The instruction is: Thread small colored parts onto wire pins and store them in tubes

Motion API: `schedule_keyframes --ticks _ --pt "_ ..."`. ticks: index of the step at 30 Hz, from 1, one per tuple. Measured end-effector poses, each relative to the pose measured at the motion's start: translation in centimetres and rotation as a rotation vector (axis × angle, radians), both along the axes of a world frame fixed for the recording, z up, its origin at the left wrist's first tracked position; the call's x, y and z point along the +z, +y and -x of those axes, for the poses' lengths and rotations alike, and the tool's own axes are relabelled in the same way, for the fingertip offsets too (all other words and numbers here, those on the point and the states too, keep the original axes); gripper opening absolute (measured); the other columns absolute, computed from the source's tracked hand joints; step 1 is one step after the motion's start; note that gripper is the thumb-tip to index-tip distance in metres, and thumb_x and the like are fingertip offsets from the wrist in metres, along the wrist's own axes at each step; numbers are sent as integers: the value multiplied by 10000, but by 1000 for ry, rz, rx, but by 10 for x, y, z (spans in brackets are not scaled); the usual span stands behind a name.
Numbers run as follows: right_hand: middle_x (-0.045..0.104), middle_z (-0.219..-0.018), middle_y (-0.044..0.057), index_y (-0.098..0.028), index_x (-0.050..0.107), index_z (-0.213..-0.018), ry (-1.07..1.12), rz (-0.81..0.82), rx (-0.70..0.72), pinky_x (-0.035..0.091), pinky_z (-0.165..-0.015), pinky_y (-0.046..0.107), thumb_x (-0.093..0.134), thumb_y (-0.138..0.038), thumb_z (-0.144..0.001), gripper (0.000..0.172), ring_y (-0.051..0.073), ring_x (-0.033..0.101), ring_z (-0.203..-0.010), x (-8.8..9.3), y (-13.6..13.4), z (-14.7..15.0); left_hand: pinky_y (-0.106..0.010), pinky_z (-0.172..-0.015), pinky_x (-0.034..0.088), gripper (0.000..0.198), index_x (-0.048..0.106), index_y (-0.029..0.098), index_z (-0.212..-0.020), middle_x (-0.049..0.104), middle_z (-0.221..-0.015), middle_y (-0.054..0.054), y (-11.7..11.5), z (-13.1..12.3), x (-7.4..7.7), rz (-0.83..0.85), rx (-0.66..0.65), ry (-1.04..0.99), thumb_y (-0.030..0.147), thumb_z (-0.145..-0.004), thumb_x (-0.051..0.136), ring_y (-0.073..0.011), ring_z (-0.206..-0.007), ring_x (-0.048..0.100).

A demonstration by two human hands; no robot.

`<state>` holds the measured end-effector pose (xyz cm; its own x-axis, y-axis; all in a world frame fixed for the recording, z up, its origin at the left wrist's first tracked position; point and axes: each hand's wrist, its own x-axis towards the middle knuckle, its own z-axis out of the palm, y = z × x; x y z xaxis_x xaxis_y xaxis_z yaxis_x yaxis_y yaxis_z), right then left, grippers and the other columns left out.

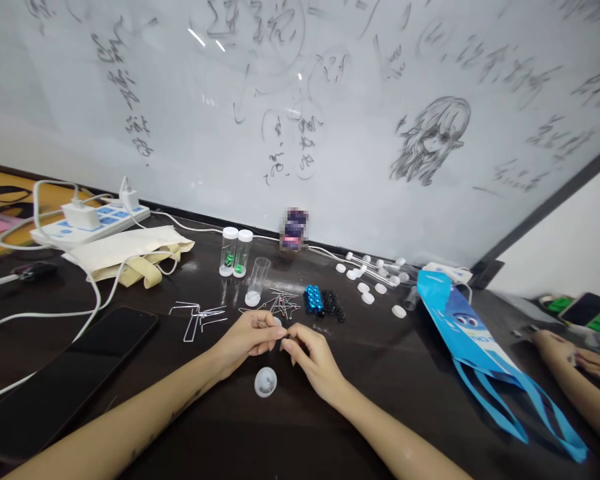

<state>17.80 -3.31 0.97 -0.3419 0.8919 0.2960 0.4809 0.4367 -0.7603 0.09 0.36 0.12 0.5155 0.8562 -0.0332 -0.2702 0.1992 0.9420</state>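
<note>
Wires point(200, 317) are spread on the table point(380, 373) by the left hand point(247, 340). A tiny dark piece point(286, 341) is pinched between its fingertips and those of the right hand point(314, 359), mid-table, near a white cap point(265, 382). Beads point(320, 300) are piled behind.

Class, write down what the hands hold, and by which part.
The left hand and right hand together pinch a small dark piece; by which part cannot be told.
</note>
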Motion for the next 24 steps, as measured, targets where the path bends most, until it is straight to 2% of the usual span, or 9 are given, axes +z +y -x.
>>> schedule_keyframes --ticks 4,6,10,12,24 --pt "521 -704 -26 -192 581 -886 25 -16 -8 380 -587 220 568 -353 -911 164 119 486 -605 0 0 0 -187 -410 166 277 561 149 -630 483 -471 56 -1 0 2 -5 9 -24 325 -708 759 -42 -412 343" --pt "525 -697 -23 -187 579 -853 24 -7 -14 376 -591 222 548 -364 -922 193 121 483 -608 0 1 0 -184 -406 170 259 564 147 -637 515 -494 43 -1 0 2 -8 3 -31 309 -727 745 -41 -416 351" --pt "536 -620 -12 -168 570 -691 44 65 23 377 -590 229 415 -420 -978 412 121 502 -575 -2 3 -1 -178 -407 221 231 585 139 -658 570 -540 15 0 0 -2 -26 -43 -41 297 -741 732 -48 -433 398" --pt "541 -604 -8 -162 570 -652 64 94 43 380 -584 228 387 -437 -985 469 119 510 -562 -2 3 -2 -176 -416 248 220 596 135 -671 565 -539 17 0 0 -3 -32 -44 -39 290 -736 739 -56 -452 428" --pt "560 -621 4 -153 586 -678 133 142 42 379 -572 231 409 -407 -983 434 117 495 -557 -9 6 -4 -181 -476 356 152 637 124 -742 624 -578 -1 1 1 -4 5 -57 -87 224 -727 750 -73 -499 510"
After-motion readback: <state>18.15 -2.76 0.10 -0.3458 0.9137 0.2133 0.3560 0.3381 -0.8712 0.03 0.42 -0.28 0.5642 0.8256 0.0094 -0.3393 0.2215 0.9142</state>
